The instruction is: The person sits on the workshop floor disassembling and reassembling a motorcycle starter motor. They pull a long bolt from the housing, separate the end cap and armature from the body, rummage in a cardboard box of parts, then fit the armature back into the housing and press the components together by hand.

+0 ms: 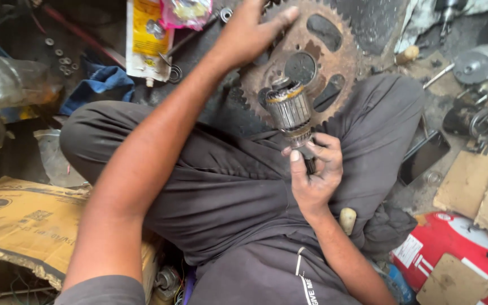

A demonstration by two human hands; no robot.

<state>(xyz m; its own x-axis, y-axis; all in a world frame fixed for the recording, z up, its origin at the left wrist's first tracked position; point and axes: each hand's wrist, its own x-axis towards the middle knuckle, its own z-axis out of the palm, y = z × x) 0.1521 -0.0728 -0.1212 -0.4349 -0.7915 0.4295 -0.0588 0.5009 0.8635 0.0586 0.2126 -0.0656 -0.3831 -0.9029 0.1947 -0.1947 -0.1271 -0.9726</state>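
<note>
The right hand point(313, 175) is curled shut around the lower shaft of a motor armature point(290, 110), thumb up along the near side and fingers wrapped behind, so the part stands nearly upright above the lap. The shaft end is swallowed by the fist and cannot be made out. The forearm rises from the lower right, bent at the wrist.

The left hand point(249, 31) stretches far forward on a straight arm, palm down, fingers spread loosely on the rim of a rusty sprocket point(312, 62) lying flat on the dark floor just behind the armature. Its fingertips run off the top edge, so whether they pinch anything cannot be told.

Dark grey trousers point(227, 186) fill the middle. Torn cardboard point(24, 220) sits at the left, a red container point(453, 243) at the lower right, partly covered.
</note>
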